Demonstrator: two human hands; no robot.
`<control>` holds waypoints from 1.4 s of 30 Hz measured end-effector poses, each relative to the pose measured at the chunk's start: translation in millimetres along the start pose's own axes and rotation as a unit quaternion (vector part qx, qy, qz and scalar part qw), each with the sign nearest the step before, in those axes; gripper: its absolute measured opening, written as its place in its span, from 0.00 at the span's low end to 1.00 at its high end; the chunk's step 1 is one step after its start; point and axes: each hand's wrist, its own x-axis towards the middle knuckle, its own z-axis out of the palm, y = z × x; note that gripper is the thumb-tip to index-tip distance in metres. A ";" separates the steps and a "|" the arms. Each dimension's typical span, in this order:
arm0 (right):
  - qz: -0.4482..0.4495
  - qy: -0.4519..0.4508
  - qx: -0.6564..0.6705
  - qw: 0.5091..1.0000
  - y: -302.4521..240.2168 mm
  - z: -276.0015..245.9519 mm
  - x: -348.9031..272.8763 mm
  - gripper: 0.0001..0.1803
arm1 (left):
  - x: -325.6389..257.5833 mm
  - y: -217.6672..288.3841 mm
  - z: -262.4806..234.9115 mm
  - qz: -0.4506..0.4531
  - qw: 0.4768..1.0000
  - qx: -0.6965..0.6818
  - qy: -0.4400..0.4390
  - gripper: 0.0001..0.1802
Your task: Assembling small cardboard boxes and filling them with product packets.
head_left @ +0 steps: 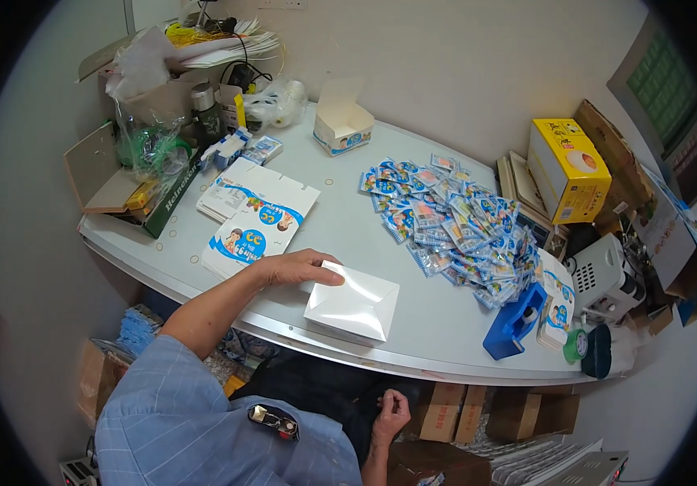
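My left hand (304, 267) grips a small white carton (354, 304) near the front edge of the table, thumb on its top face and the other fingers partly hidden behind it. The top face shows crossed fold lines and a shiny glare. My right hand (391, 417) is down by my lap, below the table edge, with its fingers curled in; whatever it holds, if anything, is hidden. Flat printed cartons (261, 219) in white, blue and orange lie stacked beyond my left forearm. A big heap of small blue and white sachets (454, 219) spreads to the right of the carton.
An open carton (343, 134) stands at the back. On the right are a blue tape dispenser (517, 322), green tape roll (576, 345), yellow box (569, 172) and white appliance (607, 275). A green beer box (162, 198) and dark flask (206, 113) crowd the left. Cardboard boxes (445, 411) sit below.
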 end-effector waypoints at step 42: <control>0.025 0.010 -0.002 1.000 -14.4 -4.3 -2.6 0.06 | -77.9 -68.8 -72.4 0.089 0.742 0.215 0.629 0.23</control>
